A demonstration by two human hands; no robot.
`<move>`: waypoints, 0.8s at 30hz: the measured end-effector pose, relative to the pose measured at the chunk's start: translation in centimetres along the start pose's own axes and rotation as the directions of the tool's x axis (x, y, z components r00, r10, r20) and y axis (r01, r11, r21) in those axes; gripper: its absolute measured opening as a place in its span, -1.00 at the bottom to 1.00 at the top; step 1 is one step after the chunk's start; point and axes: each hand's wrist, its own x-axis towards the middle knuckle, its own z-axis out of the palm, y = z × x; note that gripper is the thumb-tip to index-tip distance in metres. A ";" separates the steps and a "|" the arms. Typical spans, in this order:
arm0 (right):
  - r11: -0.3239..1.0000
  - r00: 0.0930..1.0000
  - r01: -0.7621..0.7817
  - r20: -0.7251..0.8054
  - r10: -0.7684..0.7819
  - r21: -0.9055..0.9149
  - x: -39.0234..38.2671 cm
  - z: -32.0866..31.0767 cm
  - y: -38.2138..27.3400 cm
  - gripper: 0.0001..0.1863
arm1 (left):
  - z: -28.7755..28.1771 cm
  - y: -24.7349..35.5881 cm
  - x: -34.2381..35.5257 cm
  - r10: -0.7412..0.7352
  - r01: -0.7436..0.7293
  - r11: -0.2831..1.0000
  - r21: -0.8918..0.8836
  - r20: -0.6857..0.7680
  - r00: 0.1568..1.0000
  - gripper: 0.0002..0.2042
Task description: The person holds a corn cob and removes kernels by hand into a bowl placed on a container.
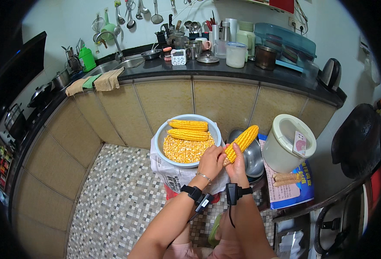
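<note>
An ear of yellow corn (245, 137) is gripped near its lower end in my right hand (238, 166), its tip slanting up and to the right. My left hand (211, 163) is closed, its fingers pressed on the kernels at that lower end; the exact contact is partly hidden. Just beyond my left hand is a pale blue basin (157, 149). Loose corn kernels (184, 150) fill its bottom, and two whole ears, an upper ear (188, 125) and a lower ear (188, 135), lie across them. Behind my right hand a metal bowl (256, 159) is partly covered.
A cream lidded bucket (281, 149) stands at the right on a printed cardboard sheet (292, 199), beside stripped cobs (286, 177). Printed paper (166, 172) lies under the basin. A dark counter (156, 69) with a sink, jars and pots curves behind, above tan cabinets (169, 97).
</note>
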 end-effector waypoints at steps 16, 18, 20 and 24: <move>0.996 0.997 -0.080 -0.006 0.080 0.026 0.4 -0.2 1.0 -0.78 | -0.3 -0.8 -0.2 -0.164 0.161 0.980 -0.120 -0.010 0.986 -0.94; 0.997 0.997 -0.072 -0.005 0.072 0.019 0.5 -0.3 1.0 -0.75 | -0.1 -1.1 -0.2 -0.174 0.170 0.973 -0.159 -0.009 0.985 -0.94; 0.998 0.998 -0.067 -0.004 0.067 0.013 0.3 -0.1 0.9 -0.72 | 0.0 -1.3 -0.2 -0.186 0.181 0.964 -0.195 -0.008 0.983 -0.95; 0.995 0.995 -0.097 -0.005 0.097 0.017 -0.2 0.4 0.3 -0.70 | 0.2 -1.4 -0.3 -0.216 0.216 0.928 -0.303 0.033 0.976 -0.96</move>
